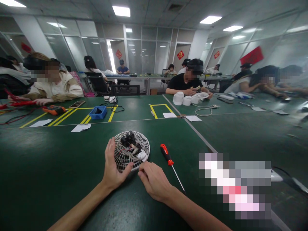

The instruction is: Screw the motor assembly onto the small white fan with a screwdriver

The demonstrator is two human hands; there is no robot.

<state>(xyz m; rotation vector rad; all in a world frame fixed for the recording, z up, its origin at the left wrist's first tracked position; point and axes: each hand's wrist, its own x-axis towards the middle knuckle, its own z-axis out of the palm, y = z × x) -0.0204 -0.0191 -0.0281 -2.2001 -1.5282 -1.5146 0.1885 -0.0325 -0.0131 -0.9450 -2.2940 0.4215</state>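
Note:
A round, off-white fan grille (124,159) lies on the green table in front of me. On top of it sit an exposed dark fan motor (128,138) and a tangle of wires, with a small white part (142,155) at the right. My left hand (112,170) is curved around the grille's left side, fingers along the rim and thumb on the near edge. My right hand (155,181) is closed, its fingertips pinched at the near right rim; anything small between them is hidden. A red-and-black screwdriver (166,154) rests just right of the grille, apart from both hands.
Farther across are a blue bin (98,112), an orange-and-black meter (54,110), a phone (77,104) and paper sheets (81,128). White housings (178,98) stand before a person in black (178,84). Another person (57,85) sits at left. A blurred patch covers the right foreground.

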